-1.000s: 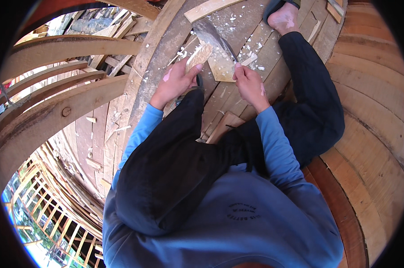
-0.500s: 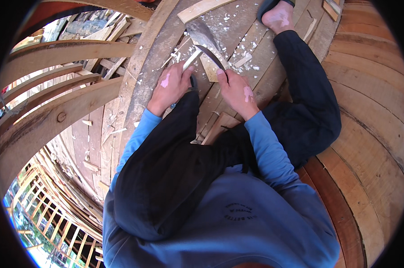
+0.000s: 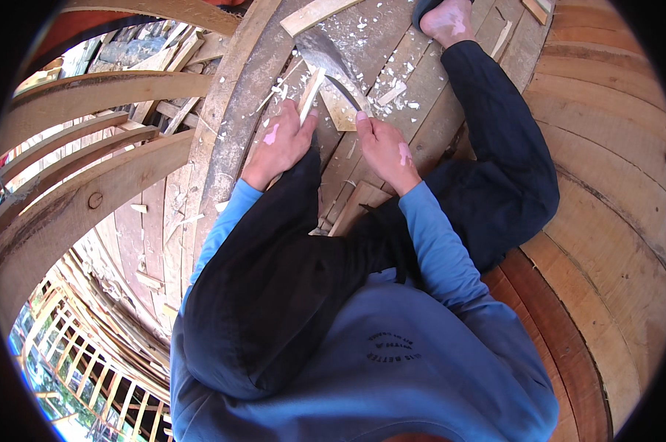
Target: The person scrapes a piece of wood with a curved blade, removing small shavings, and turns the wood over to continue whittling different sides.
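Observation:
My left hand (image 3: pixel 279 147) is closed round a pale, whittled wooden stick (image 3: pixel 312 93) that points up and away from me, beside my raised left knee. My right hand (image 3: pixel 389 153) grips a knife with a dark, curved blade (image 3: pixel 342 94), its thumb laid along the near end. The fist hides the handle. The blade arcs left toward the stick's upper part; whether they touch I cannot tell. Beneath both lies a grey, flat, tapering metal piece (image 3: pixel 324 53), with a light wooden piece (image 3: pixel 340 114) at its near end.
White shavings (image 3: pixel 405 87) litter the plank floor (image 3: pixel 429 77). A small wood block (image 3: pixel 362 202) lies between my legs. Curved timber ribs (image 3: pixel 112 88) rise at the left, and a planked wall (image 3: pixel 598 184) curves along the right. My bare foot (image 3: pixel 449 22) rests at the far side.
The stick now stands more upright, and its tip shows beyond the blade. Earlier the blade crossed over the stick's end. The whole view has shifted slightly.

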